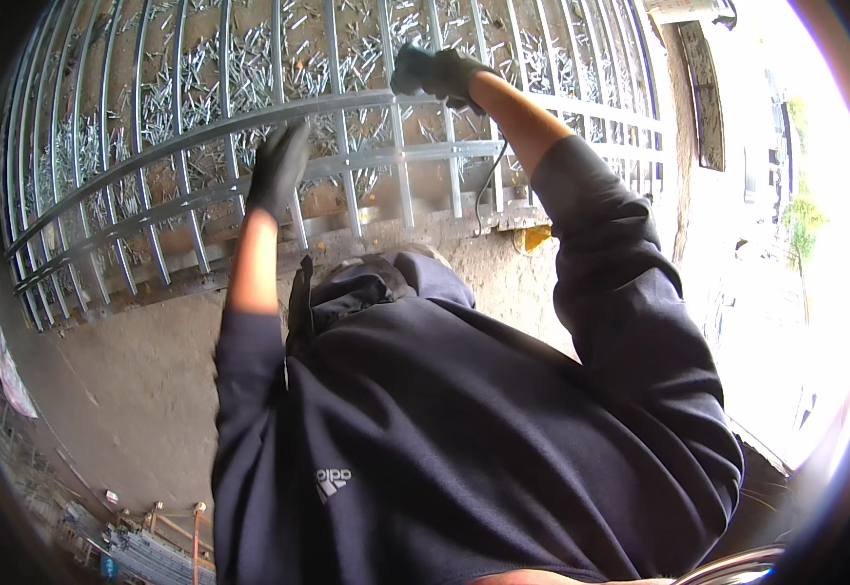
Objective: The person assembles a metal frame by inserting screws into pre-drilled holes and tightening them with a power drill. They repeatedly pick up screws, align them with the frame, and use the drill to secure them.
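A metal fence panel (366,157) lies before me, its many upright bars crossed by two long rails. My right hand (456,76), in a dark glove, is closed around a teal-and-black power tool (413,70) above the upper rail (239,125). A black cord (489,185) hangs down below that hand. The tool's exact kind is hard to make out. Left of it, my left hand (280,168), also gloved, reaches over the lower rail toward the upper one. Its fingers look stretched out and slightly blurred, with nothing visible in them.
Many small metal pins (249,78) are scattered beneath and between the bars. A yellow object (534,239) sits under the panel's near edge at the right. Behind me at lower left lies a stack of metal bars (152,556). A dark board (702,96) stands at the right.
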`<state>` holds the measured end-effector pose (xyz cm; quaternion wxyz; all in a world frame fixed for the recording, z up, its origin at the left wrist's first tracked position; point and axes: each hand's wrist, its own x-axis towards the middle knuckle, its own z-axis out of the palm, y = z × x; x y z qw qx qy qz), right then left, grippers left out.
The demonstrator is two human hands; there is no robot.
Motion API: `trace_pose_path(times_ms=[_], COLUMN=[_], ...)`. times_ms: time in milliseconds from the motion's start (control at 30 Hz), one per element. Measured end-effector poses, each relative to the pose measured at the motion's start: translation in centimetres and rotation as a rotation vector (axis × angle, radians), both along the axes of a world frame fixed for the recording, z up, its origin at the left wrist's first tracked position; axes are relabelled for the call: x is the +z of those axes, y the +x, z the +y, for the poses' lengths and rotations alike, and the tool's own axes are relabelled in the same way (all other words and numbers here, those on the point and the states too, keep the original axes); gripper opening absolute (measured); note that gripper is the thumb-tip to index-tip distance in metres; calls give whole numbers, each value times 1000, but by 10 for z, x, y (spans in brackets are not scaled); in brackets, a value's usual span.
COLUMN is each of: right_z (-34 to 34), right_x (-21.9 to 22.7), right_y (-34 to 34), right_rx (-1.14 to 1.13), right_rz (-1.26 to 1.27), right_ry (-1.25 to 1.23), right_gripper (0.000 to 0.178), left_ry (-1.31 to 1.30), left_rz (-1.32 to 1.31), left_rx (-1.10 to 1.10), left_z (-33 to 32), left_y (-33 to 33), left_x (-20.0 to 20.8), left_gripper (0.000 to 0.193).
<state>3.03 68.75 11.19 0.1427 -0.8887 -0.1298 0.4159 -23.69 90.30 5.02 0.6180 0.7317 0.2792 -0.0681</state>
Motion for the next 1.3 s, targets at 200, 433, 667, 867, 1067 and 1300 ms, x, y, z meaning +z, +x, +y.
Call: trace_pose_path(times_ms=[200,433,667,867,1067,1300], right_z=[4,-11,-29,-27,-27,-27], right_x=[-18,-43,-31,-32,-34,-40], right_y=[8,4,-10,-14,-10,-4], right_rx=[-67,18,175,194,228,240], right_rz=[-3,-117,-171,-185,-169,-152], right_ry=[-90,-5,-13,-32,-56,-75], right_gripper=[25,59,80,78,76,74], left_ry=[658,767,655,673,661,429], left_rz=[-424,-316,-363,-336,-264,-339], left_rx=[-57,-350,-482,-538,-469,-420], left_z=[-47,-93,-102,-105,-105,-102], left_y=[238,293,282,292,287,291], left_x=[27,-4,5,-4,1,-6], left_gripper=[31,41,43,43,44,41])
